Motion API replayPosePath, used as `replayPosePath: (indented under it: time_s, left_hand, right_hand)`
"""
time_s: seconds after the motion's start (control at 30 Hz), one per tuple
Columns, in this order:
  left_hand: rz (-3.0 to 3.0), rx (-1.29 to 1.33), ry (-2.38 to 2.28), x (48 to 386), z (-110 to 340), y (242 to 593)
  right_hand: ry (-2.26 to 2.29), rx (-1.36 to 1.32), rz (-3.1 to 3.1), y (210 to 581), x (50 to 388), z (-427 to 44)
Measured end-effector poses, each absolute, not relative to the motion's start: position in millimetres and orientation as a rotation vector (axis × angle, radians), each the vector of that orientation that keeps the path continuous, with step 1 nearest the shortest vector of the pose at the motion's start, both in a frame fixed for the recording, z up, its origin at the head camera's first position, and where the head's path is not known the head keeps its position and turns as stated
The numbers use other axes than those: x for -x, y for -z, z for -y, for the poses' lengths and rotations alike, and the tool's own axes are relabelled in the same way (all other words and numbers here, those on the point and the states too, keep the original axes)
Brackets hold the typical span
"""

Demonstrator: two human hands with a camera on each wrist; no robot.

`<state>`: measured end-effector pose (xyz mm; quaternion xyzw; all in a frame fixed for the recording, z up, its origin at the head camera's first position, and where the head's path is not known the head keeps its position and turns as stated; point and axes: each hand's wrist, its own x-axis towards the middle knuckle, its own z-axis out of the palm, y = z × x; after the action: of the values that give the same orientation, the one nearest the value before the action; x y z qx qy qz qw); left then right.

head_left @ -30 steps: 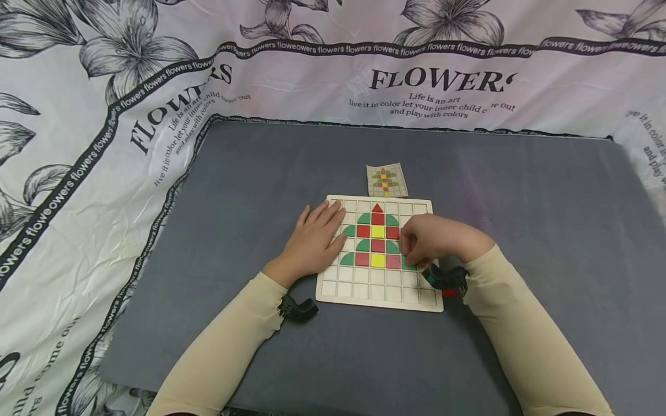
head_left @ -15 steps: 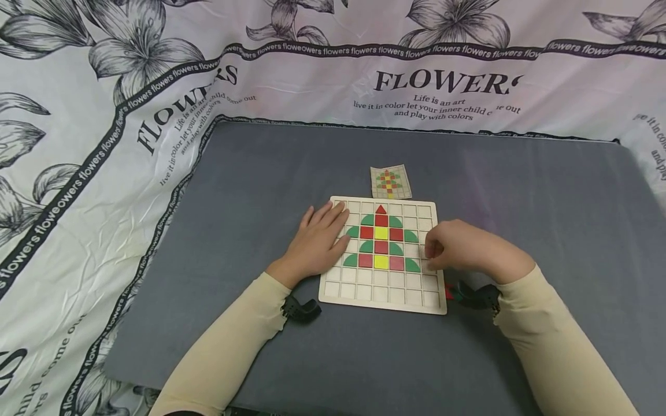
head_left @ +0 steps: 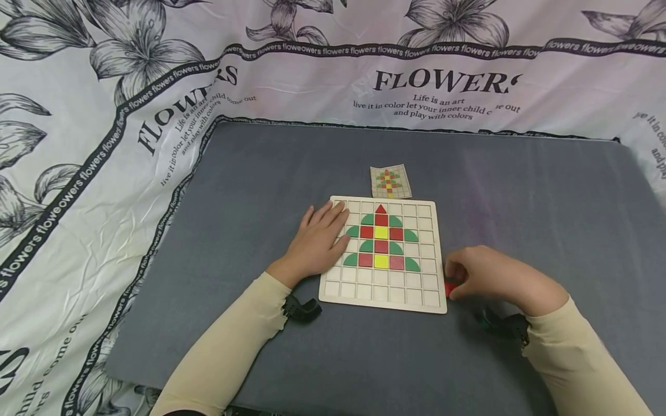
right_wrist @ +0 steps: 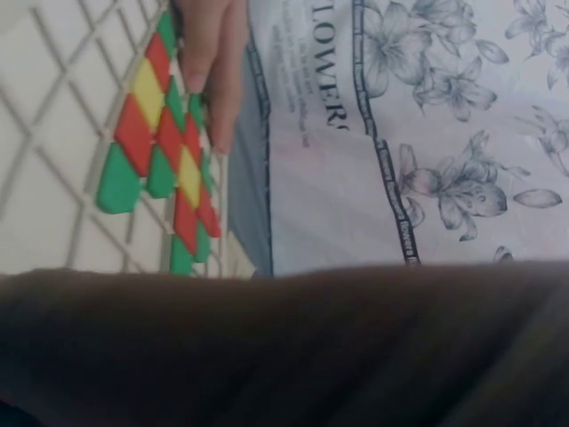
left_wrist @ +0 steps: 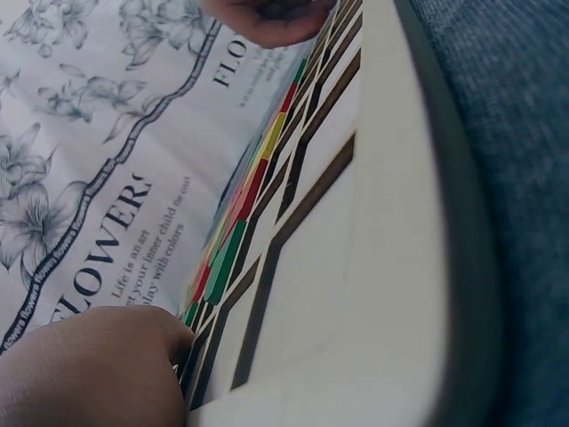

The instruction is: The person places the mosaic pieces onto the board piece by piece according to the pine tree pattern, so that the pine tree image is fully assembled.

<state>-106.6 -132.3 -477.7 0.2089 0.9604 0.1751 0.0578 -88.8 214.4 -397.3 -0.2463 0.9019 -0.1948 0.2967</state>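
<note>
A pale wooden grid board [head_left: 359, 293] lies on the table with red, yellow and green tiles [head_left: 381, 233] set in a tree shape. My left hand [head_left: 312, 242] rests with straight fingers on its left side; the left wrist view shows part of this hand [left_wrist: 98, 365] beside the grid. Just off the board's right edge, my right hand [head_left: 494, 277] has its thumb and curled fingers around a small red piece [head_left: 450, 288], partly hidden by them. In the right wrist view the right hand [right_wrist: 267, 347] is a dark, blurred shape across the bottom.
Behind the board lies a small card [head_left: 391, 181] printed with a similar tree pattern on a grid. A grey mat [head_left: 250, 190] covers the table. White cloth [head_left: 291, 86] with flower prints and lettering hangs at the back and left.
My right hand has left the green quarter-round tile at the tree's lower right and moved right and toward me, off the board, to the red piece. My left hand stays on the board.
</note>
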Motion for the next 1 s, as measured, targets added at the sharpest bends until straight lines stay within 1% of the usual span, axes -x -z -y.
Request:
replayPosePath:
  time_s: [0.37, 0.77, 1.0]
  left_hand:
    - [-2.918, -0.622, -0.548, 106.5, 132.8, 478.6]
    - [-2.917, -0.632, -0.535, 107.1, 130.7, 478.1]
    - [-2.919, -0.626, -0.532, 106.8, 131.1, 477.1]
  right_hand:
    - [0.494, 0.746, -2.471, 406.5, 81.1, -216.2]
    - [0.313, 0.698, -2.622, 399.9, 74.9, -217.5]
    - [0.311, 0.738, -2.641, 390.9, 78.1, -203.0]
